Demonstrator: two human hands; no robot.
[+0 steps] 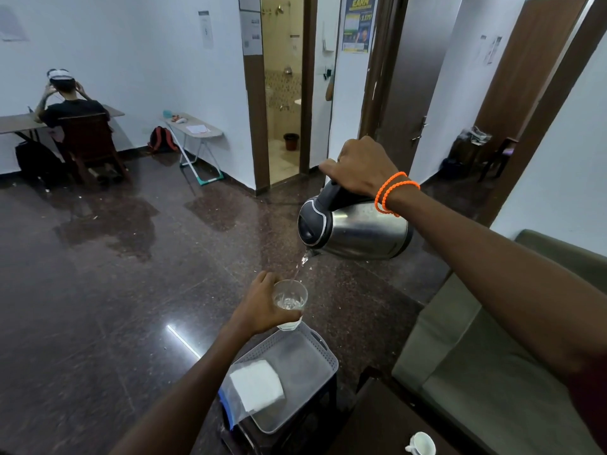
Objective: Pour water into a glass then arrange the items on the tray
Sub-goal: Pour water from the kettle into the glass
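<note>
My right hand (pixel 363 172) grips the black handle of a steel kettle (pixel 361 229), tipped to the left. A thin stream of water falls from its spout into a clear glass (pixel 290 302). My left hand (pixel 259 305) holds that glass upright in the air, above the far end of the grey tray (pixel 323 351). The glass is partly filled. In the tray lies a clear bag with a folded white napkin (pixel 258 385), hanging over the tray's near left edge.
The tray rests on a small dark stool (pixel 315 418). A white cup (pixel 422 444) stands on a dark table at the bottom right. A green sofa (pixel 476 356) fills the right side. A person sits at a desk far left. Glossy dark floor spreads to the left.
</note>
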